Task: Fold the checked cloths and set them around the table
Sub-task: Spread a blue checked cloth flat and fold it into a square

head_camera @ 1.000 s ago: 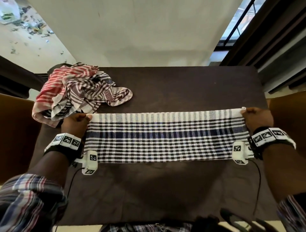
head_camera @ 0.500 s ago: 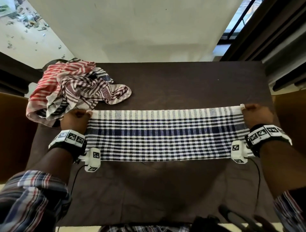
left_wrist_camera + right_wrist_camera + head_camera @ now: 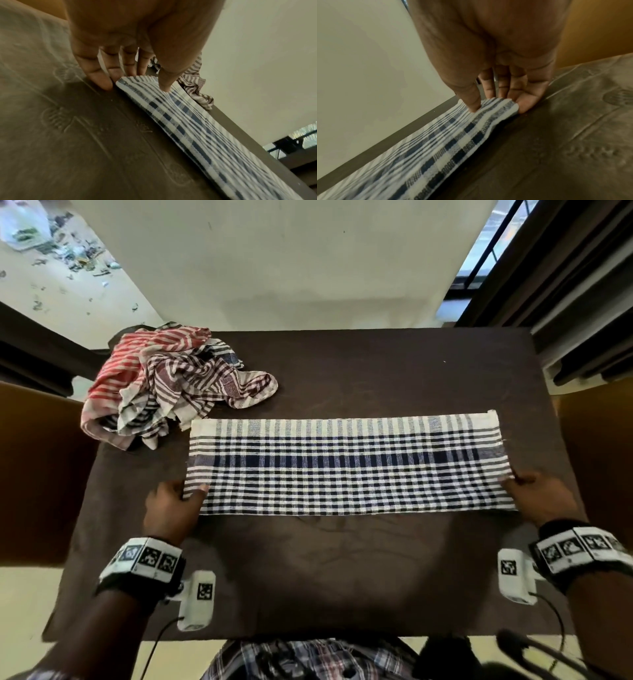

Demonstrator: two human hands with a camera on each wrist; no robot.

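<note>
far left on the table (image 3: 376,577), a heap (image 3: 164,381) of unfolded cloths. mid-table, a blue cloth (image 3: 346,463) lies as a long strip. left hand (image 3: 171,508) and right hand (image 3: 541,498) each pinch a near corner. likely next: fold the near edge away, corners level.

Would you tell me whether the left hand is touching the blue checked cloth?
Touching. The left wrist view shows the left hand pinching the corner of the blue checked cloth, thumb on top and fingers beneath its edge.
</note>
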